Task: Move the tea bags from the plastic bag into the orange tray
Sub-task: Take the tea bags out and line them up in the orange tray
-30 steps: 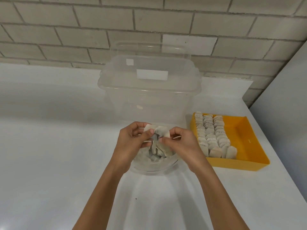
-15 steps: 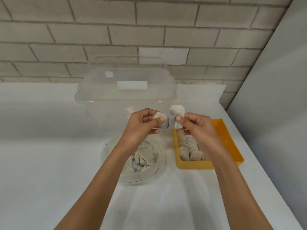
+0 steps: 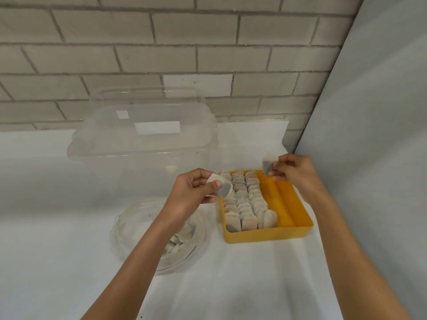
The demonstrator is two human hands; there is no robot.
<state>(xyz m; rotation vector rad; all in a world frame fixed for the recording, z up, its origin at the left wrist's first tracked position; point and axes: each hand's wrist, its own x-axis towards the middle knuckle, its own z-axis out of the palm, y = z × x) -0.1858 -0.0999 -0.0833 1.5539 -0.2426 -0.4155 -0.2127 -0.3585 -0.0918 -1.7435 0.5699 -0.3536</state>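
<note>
The orange tray (image 3: pixel 293 215) sits right of centre on the white table, with three rows of tea bags (image 3: pixel 245 202) standing in its left part. My right hand (image 3: pixel 293 169) pinches one tea bag (image 3: pixel 268 166) above the tray's far edge. My left hand (image 3: pixel 194 190) pinches another tea bag (image 3: pixel 220 187) just left of the tray. The clear plastic bag (image 3: pixel 152 229) lies open on the table below my left forearm, with several tea bags (image 3: pixel 178 241) inside.
A large clear plastic lidded container (image 3: pixel 143 144) stands behind the bag, against the brick wall (image 3: pixel 161 54). A grey panel (image 3: pixel 374 135) closes off the right side. White table (image 3: pixel 231 285) surface stretches in front of the tray and bag.
Both hands lifted out of the bag, each with a tea bag, and moved apart. The right hand travelled right to above the tray's far edge; the left stopped beside the tray.
</note>
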